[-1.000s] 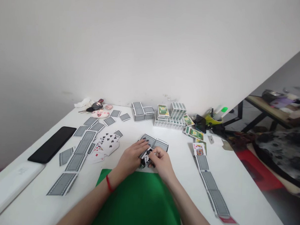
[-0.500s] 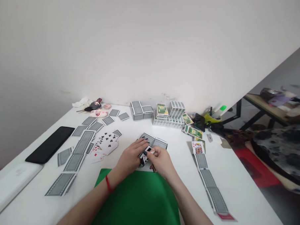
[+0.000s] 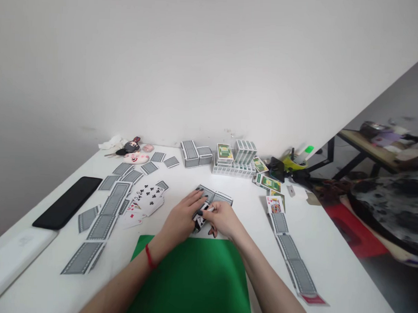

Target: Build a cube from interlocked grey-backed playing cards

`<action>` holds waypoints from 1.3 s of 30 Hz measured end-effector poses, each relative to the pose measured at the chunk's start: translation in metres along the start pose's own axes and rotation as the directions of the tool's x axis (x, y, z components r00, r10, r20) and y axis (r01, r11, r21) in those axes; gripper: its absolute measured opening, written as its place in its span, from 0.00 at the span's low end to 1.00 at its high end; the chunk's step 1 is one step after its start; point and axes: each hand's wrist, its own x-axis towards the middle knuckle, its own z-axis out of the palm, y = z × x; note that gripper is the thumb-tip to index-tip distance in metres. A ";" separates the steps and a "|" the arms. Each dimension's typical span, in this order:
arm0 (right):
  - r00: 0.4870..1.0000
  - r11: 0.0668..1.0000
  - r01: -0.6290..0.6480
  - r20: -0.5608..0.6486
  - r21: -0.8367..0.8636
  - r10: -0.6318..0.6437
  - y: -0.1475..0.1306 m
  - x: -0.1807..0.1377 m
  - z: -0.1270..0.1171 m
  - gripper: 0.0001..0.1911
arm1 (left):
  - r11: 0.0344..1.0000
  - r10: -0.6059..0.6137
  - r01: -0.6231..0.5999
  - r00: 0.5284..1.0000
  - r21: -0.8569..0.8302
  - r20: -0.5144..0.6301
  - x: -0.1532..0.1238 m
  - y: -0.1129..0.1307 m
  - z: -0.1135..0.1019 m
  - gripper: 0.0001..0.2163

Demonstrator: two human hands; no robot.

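Note:
My left hand (image 3: 180, 219) lies over a small cluster of grey-backed playing cards (image 3: 214, 196) in the middle of the white table (image 3: 247, 223), its fingers stretched onto them. My right hand (image 3: 223, 220) is closed in a pinch on one card (image 3: 202, 217) showing a black figure on white, held between both hands. A red string circles my left wrist. Both forearms reach over a green sheet (image 3: 193, 280) at the near edge.
A chain of grey-backed cards (image 3: 104, 216) runs down the left, with face-up club cards (image 3: 149, 195) beside it. Another chain (image 3: 291, 252) runs down the right. Card boxes (image 3: 234, 160) stand at the back. A black phone (image 3: 66, 202) lies far left.
My hands have barely shifted; the right hand's fingers have drawn a little nearer the left over the card. The view has tilted slightly.

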 end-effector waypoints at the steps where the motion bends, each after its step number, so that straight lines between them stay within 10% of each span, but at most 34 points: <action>1: 1.000 1.000 -0.002 0.018 0.001 0.002 0.000 0.001 -0.001 0.11 | 1.000 -0.003 0.003 1.000 0.006 0.010 0.000 0.000 0.000 0.35; 16: 0.998 0.929 -0.002 0.065 0.370 -0.024 0.006 -0.023 -0.002 0.27 | 0.999 0.033 -0.033 0.999 0.000 0.004 0.000 0.000 -0.001 0.28; 28: 0.968 0.957 0.153 -0.230 0.245 -0.096 0.010 -0.013 0.018 0.15 | 1.000 0.000 0.000 1.000 0.002 0.020 0.000 0.002 0.001 0.34; 39: 0.977 0.891 0.137 -0.209 0.434 -0.049 0.010 -0.017 0.023 0.18 | 1.000 0.016 -0.016 1.000 -0.004 -0.010 -0.001 0.000 0.004 0.33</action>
